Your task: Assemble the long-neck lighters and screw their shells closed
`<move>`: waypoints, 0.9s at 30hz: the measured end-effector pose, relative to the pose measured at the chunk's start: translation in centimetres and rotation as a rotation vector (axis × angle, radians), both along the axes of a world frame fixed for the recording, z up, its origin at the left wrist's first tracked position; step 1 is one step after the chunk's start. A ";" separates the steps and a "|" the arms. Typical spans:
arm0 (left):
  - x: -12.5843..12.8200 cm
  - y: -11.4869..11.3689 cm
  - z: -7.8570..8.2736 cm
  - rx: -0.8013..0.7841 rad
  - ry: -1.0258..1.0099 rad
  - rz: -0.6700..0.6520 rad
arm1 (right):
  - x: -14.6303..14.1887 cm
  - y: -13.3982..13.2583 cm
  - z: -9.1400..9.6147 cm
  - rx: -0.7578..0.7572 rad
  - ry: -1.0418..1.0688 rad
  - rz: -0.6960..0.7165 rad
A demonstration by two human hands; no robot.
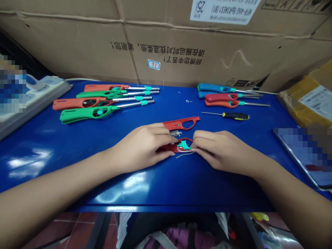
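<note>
My left hand [153, 143] is closed on the left part of a red lighter shell half [171, 148], low over the blue table. Inside that shell lie a turquoise trigger [184, 145] and thin white wire. My right hand [220, 148] pinches at the shell's right end, by the trigger; its fingertips hide what exactly they grip. Behind my left fingers lies a second red shell half [181, 123]. A small metal part [176, 133] sits between the two halves. Just in front of the held shell, a thin pale tube [183, 155] rests on the table.
Several orange and green long-necked lighters [88, 114] lie at the back left. More blue, red and orange ones [220, 97] lie at the back right, near a black-and-yellow screwdriver [236, 116]. Tiny screws [188, 101] lie mid-table. A large cardboard box [90, 48] stands behind; a phone [303, 155] is at right.
</note>
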State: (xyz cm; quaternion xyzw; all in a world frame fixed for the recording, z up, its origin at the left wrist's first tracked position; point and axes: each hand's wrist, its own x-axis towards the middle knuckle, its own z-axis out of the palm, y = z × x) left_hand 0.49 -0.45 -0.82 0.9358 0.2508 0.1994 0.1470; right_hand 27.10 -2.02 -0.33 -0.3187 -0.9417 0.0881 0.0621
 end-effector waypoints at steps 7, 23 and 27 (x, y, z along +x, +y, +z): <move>0.0 -0.1 -0.1 -0.026 0.016 0.032 | -0.1 -0.1 0.0 0.017 -0.002 -0.009; 0.1 -0.1 -0.1 -0.036 0.036 0.027 | -0.1 0.0 0.1 -0.060 0.076 0.003; 0.1 -0.1 -0.2 -0.033 0.039 0.011 | 0.1 0.2 0.0 -0.077 0.108 -0.009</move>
